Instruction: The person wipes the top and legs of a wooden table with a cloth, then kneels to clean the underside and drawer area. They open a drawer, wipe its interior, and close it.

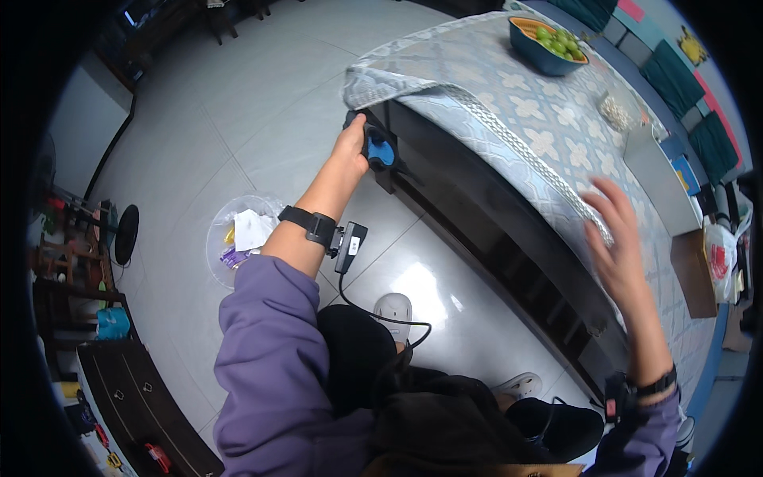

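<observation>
My left hand (356, 149) is closed around a black and blue object (380, 150) at the near left corner of a dark table, just under the edge of the tablecloth; its exact kind cannot be told. At the right, my right hand (617, 244), somewhat blurred, is at the tablecloth's braided edge (524, 143) with its fingers apart; whether it touches the cloth cannot be told. The patterned tablecloth (542, 143) covers the tabletop and is folded up along the near side, where the dark table frame (477, 161) shows.
On the table are a blue bowl of green fruit (548, 47), a clear bag (617, 110) and a white box (661, 185). A lined waste bin (214, 238) stands on the tiled floor by my left forearm. A dark cabinet (137, 399) and a fan (127, 234) are at the left.
</observation>
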A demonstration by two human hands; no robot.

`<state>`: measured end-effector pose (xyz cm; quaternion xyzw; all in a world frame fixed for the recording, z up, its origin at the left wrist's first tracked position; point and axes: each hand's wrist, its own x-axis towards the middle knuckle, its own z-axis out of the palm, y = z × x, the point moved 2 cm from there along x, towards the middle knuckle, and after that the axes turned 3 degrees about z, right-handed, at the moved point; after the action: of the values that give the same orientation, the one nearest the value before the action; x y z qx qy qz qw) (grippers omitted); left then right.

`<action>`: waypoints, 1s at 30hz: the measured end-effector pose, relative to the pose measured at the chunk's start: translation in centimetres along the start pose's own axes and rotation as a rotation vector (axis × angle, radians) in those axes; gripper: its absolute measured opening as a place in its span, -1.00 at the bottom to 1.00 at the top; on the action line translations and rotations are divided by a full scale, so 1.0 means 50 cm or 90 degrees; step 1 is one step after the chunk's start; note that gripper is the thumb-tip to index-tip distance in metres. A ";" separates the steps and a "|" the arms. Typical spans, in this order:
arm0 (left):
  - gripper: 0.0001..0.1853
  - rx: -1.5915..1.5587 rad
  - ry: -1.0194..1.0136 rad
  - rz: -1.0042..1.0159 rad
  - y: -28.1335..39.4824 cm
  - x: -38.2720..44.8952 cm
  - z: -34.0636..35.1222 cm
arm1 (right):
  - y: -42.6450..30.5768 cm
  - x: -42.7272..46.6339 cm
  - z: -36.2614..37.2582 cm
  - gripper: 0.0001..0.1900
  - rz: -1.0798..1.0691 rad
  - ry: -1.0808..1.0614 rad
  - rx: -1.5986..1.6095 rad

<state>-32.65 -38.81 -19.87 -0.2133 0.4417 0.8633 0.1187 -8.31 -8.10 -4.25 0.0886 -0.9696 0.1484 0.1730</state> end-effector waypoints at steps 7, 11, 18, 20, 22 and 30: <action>-0.69 -0.026 -0.057 0.035 -0.032 0.065 -0.051 | -0.099 0.333 0.239 -0.63 -0.230 -0.055 -0.172; -0.60 0.051 -0.016 0.052 -0.032 0.044 -0.065 | -0.126 0.408 0.311 -0.52 -0.278 -0.070 -0.195; -0.48 0.128 0.158 0.240 -0.063 0.094 -0.058 | 0.043 0.509 0.318 -0.30 0.184 -0.086 -0.013; -0.33 0.135 0.232 0.365 -0.063 0.093 -0.018 | 0.082 0.486 0.312 -0.30 0.180 -0.107 -0.058; -0.32 0.190 0.223 0.480 -0.037 0.089 0.030 | 0.030 0.405 0.304 -0.36 -0.027 0.004 0.054; -0.30 0.177 0.334 0.307 -0.043 0.192 0.085 | -0.042 0.339 0.293 -0.40 -0.154 -0.139 -0.111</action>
<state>-41.39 -33.94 -23.71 -0.2987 0.6077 0.7141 -0.1773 -28.03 -16.76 -10.71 0.2050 -0.9741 0.0318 0.0901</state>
